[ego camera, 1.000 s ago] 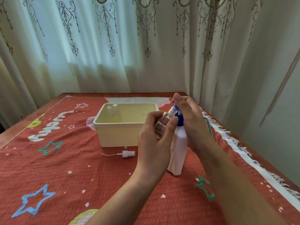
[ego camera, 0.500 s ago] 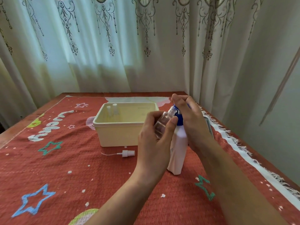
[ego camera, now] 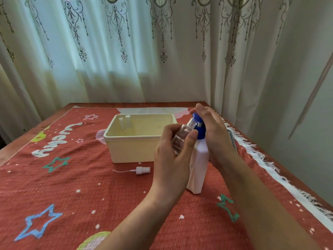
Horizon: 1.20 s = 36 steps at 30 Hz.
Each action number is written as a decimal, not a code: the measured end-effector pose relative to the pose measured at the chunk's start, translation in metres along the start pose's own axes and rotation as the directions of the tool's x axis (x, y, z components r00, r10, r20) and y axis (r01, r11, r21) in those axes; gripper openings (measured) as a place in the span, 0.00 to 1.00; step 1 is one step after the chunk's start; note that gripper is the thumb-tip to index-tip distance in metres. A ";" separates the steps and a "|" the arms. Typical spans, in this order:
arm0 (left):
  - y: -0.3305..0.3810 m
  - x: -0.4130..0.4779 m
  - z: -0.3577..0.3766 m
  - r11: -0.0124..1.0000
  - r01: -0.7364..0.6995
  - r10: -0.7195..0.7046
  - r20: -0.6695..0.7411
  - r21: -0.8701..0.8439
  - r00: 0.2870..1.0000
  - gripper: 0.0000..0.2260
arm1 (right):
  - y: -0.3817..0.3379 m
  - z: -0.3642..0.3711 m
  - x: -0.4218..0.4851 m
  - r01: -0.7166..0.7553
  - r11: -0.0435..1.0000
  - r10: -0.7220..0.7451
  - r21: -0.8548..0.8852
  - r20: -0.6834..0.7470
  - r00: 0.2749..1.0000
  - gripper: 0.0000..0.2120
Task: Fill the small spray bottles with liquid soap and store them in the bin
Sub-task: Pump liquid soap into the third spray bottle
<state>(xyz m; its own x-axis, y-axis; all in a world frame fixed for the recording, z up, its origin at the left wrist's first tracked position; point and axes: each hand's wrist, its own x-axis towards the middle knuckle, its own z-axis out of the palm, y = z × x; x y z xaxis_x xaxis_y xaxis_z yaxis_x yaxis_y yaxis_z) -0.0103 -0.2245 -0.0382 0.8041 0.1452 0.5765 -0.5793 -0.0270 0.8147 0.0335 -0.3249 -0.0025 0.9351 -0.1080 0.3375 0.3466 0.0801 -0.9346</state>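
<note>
My left hand point(ego camera: 173, 159) grips a small clear spray bottle point(ego camera: 182, 137), tilted with its open neck against the blue pump head point(ego camera: 199, 126) of a white soap bottle point(ego camera: 199, 170) standing on the table. My right hand point(ego camera: 214, 134) lies over that pump head, its fingers on top of it. A loose white spray cap with its thin tube point(ego camera: 142, 170) lies on the cloth in front of the cream bin point(ego camera: 133, 150). Two small white-capped bottles point(ego camera: 124, 121) stand in the bin's far left corner.
A red cloth with stars point(ego camera: 54, 195) covers the table; its white fringed edge point(ego camera: 270, 168) runs along the right side. Curtains point(ego camera: 126, 51) hang behind the table. A grey flat object point(ego camera: 232, 139) shows partly behind my right wrist.
My right hand has shifted slightly on the pump head, its fingertips lifting a little. My left hand and the small bottle stay in place.
</note>
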 end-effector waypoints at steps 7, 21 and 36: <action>-0.003 -0.002 -0.001 1.000 0.016 -0.016 0.009 0.011 1.000 0.08 | 0.000 -0.001 0.001 0.035 0.999 -0.036 -0.019 -0.009 0.999 0.04; -0.002 -0.002 -0.001 1.000 0.015 -0.015 0.002 0.013 1.000 0.10 | -0.002 0.001 -0.001 0.035 0.999 -0.035 0.015 0.001 0.999 0.05; -0.002 -0.003 -0.003 1.000 0.007 -0.007 0.005 0.026 1.000 0.13 | -0.002 0.001 -0.002 0.013 1.000 -0.013 0.002 -0.014 1.000 0.04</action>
<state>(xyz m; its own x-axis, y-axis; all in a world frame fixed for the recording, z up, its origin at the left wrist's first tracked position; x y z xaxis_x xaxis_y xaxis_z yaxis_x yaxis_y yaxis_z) -0.0117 -0.2220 -0.0417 0.8090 0.1404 0.5708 -0.5698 -0.0513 0.8202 0.0313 -0.3243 -0.0013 0.9294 -0.1232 0.3480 0.3588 0.0802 -0.9300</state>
